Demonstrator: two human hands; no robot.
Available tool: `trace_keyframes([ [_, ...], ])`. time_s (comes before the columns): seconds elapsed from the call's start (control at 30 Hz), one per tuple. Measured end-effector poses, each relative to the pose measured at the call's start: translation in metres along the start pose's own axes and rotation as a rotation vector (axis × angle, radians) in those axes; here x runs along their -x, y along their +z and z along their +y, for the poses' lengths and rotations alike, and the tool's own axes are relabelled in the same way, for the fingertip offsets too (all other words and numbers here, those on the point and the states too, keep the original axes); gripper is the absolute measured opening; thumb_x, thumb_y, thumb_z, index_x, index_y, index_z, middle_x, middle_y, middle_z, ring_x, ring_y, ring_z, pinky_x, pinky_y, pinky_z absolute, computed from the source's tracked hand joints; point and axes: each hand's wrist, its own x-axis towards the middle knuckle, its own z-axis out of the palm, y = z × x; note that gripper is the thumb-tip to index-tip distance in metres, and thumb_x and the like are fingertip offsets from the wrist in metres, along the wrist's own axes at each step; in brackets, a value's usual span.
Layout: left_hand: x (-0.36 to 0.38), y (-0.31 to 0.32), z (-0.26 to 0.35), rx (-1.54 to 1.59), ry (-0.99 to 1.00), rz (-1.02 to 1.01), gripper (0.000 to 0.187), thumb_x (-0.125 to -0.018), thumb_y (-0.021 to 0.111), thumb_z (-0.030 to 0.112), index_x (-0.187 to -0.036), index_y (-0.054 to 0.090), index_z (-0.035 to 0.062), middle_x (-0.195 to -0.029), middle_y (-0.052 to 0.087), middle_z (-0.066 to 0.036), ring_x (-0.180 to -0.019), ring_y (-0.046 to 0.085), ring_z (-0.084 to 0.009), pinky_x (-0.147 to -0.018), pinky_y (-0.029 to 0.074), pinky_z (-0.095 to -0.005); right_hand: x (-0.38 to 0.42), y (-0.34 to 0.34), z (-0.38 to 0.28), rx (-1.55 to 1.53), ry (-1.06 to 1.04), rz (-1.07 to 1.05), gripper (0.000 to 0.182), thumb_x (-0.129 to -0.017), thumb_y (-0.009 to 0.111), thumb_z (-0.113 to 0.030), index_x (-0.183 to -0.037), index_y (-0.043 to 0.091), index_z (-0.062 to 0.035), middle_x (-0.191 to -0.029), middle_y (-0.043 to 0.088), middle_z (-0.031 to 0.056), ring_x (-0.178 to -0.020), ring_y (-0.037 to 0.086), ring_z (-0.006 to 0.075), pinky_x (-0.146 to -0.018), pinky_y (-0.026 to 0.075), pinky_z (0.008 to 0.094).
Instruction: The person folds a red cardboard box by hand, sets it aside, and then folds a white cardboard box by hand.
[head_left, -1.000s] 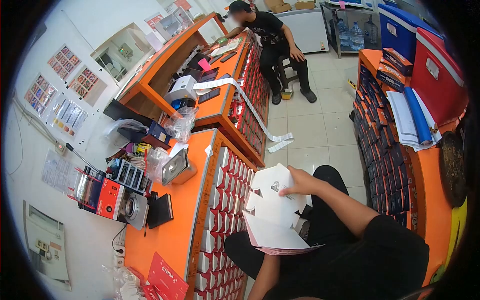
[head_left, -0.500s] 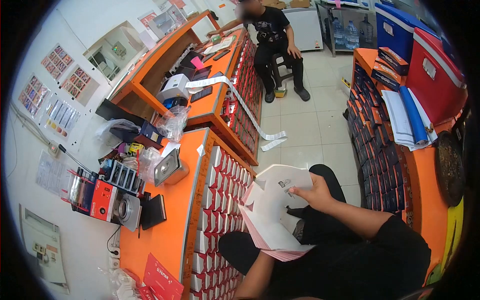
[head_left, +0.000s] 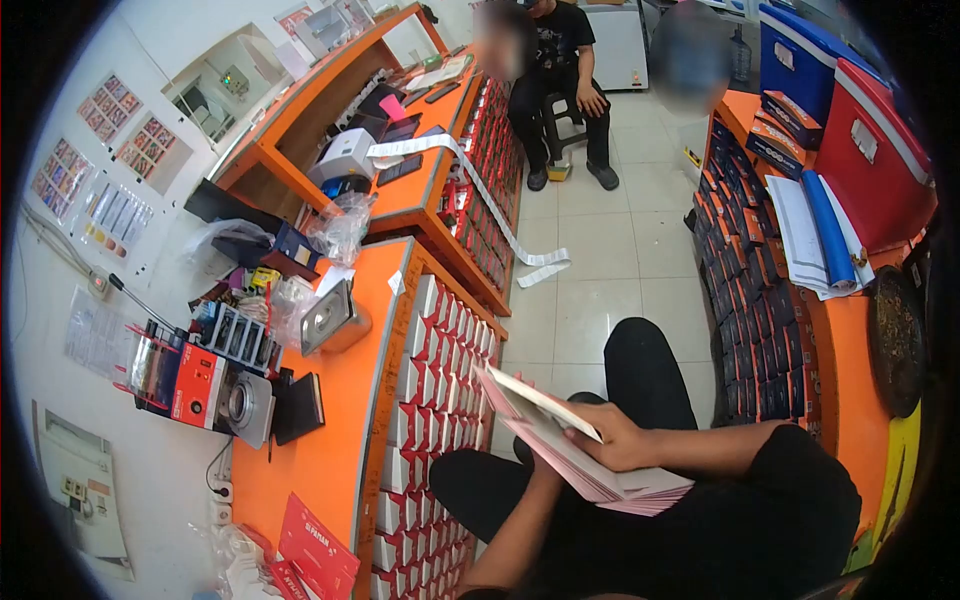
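Note:
A stack of flat card box blanks (head_left: pixel 648 488), white with pink-red edges, lies tilted across my lap. My right hand (head_left: pixel 612 440) is closed around the near side of a bent white sheet (head_left: pixel 548 402) at the top of the stack. Beneath the stack, my left hand (head_left: pixel 545 478) bears it from the left; most of its fingers are hidden by the card.
Rows of folded white-and-red boxes (head_left: pixel 412 455) fill the orange counter's side at left. Dark boxes (head_left: pixel 755 310) are piled at right. A long paper strip (head_left: pixel 490 205) hangs from a printer (head_left: pixel 345 157). One person (head_left: pixel 560 70) sits ahead; blurred patches hide parts of the background.
The top sheet, earlier spread wide with its printed face showing, is now folded over towards the stack. My right hand has moved down and left with it. The view has shifted slightly.

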Motion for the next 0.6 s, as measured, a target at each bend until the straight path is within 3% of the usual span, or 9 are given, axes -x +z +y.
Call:
trace_keyframes([
  [0.17, -0.036, -0.01, 0.047, 0.291, -0.208, 0.061, 0.109, -0.084, 0.036, 0.086, -0.148, 0.029, -0.0016, -0.144, 0.045, -0.018, -0.131, 0.047, -0.0298, -0.11, 0.038, -0.0427, -0.024, -0.029, 0.045, -0.031, 0.454, 0.036, 0.037, -0.101, 0.057, -0.029, -0.122, 0.064, 0.0003, -0.101, 0.073, 0.0142, -0.092, 0.066, 0.0164, -0.081, 0.052, 0.0348],
  [0.23, -0.037, -0.04, 0.047, 0.344, -0.407, -0.187, 0.092, -0.096, 0.03, 0.074, -0.15, 0.028, -0.0003, -0.145, 0.045, -0.018, -0.134, 0.045, -0.0294, -0.111, 0.037, -0.0437, -0.04, -0.039, 0.038, -0.185, 0.488, 0.178, 0.034, -0.1, 0.06, -0.03, -0.113, 0.068, 0.0009, -0.092, 0.073, 0.009, -0.083, 0.062, 0.0115, -0.076, 0.052, 0.0339],
  [0.27, -0.038, -0.053, 0.066, 0.216, -0.313, -0.265, 0.086, -0.099, 0.032, 0.069, -0.152, 0.025, 0.0022, -0.146, 0.043, -0.018, -0.136, 0.042, -0.0273, -0.111, 0.037, -0.0434, -0.041, -0.041, 0.045, -0.03, 0.464, 0.209, 0.034, -0.1, 0.061, -0.028, -0.114, 0.067, 0.0027, -0.093, 0.073, 0.0089, -0.081, 0.063, 0.0119, -0.075, 0.052, 0.034],
  [0.3, -0.027, -0.074, -0.009, 0.442, -0.396, -0.304, 0.077, -0.102, 0.031, 0.062, -0.152, 0.028, 0.004, -0.146, 0.045, -0.015, -0.135, 0.043, -0.0262, -0.11, 0.038, -0.0427, -0.044, -0.045, 0.045, -0.034, 0.474, 0.19, 0.034, -0.1, 0.061, -0.028, -0.114, 0.067, 0.0027, -0.093, 0.073, 0.0089, -0.081, 0.063, 0.0119, -0.075, 0.052, 0.034],
  [0.37, -0.031, -0.099, 0.039, 0.744, -0.218, 0.023, 0.072, -0.103, 0.032, 0.058, -0.154, 0.027, 0.0068, -0.152, 0.04, -0.012, -0.133, 0.046, -0.027, -0.11, 0.04, -0.045, -0.048, -0.052, 0.046, -0.054, 0.605, 0.266, 0.035, -0.098, 0.063, -0.026, -0.112, 0.067, 0.0059, -0.092, 0.073, 0.0109, -0.08, 0.065, 0.0141, -0.072, 0.053, 0.0337],
  [0.4, -0.038, -0.096, 0.116, 0.502, -0.244, 0.148, 0.08, -0.101, 0.03, 0.064, -0.157, 0.019, 0.0076, -0.156, 0.034, -0.013, -0.138, 0.041, -0.0283, -0.112, 0.038, -0.0463, -0.047, -0.055, 0.052, -0.147, 0.621, 0.249, 0.035, -0.098, 0.064, -0.026, -0.111, 0.066, 0.007, -0.091, 0.072, 0.0118, -0.079, 0.066, 0.0153, -0.071, 0.054, 0.0333],
  [0.43, -0.034, -0.104, 0.145, 0.896, -0.149, 0.213, 0.085, -0.099, 0.029, 0.069, -0.156, 0.023, 0.0056, -0.152, 0.04, -0.017, -0.135, 0.046, -0.0309, -0.11, 0.041, -0.0454, -0.046, -0.06, 0.059, -0.236, 0.643, 0.229, 0.035, -0.097, 0.065, -0.025, -0.11, 0.066, 0.0081, -0.09, 0.072, 0.0127, -0.077, 0.067, 0.0165, -0.069, 0.054, 0.0329],
  [0.57, 0.006, -0.182, 0.119, 0.51, -0.152, 0.153, 0.078, -0.101, 0.043, 0.058, -0.147, 0.034, -0.0044, -0.138, 0.054, -0.02, -0.12, 0.059, -0.0307, -0.1, 0.049, -0.0391, -0.058, -0.048, 0.043, -0.346, 0.71, 0.058, 0.035, -0.095, 0.068, -0.022, -0.111, 0.064, 0.0087, -0.095, 0.072, 0.0148, -0.079, 0.071, 0.0194, -0.071, 0.058, 0.0327],
  [0.6, 0.018, -0.189, 0.126, 0.278, -0.341, 0.295, 0.065, -0.101, 0.055, 0.041, -0.142, 0.041, -0.0074, -0.131, 0.058, -0.02, -0.116, 0.061, -0.0277, -0.097, 0.05, -0.0376, -0.06, -0.04, 0.049, -0.353, 0.717, -0.001, 0.035, -0.095, 0.068, -0.022, -0.111, 0.064, 0.0087, -0.095, 0.072, 0.0148, -0.079, 0.071, 0.0194, -0.071, 0.058, 0.0327],
])
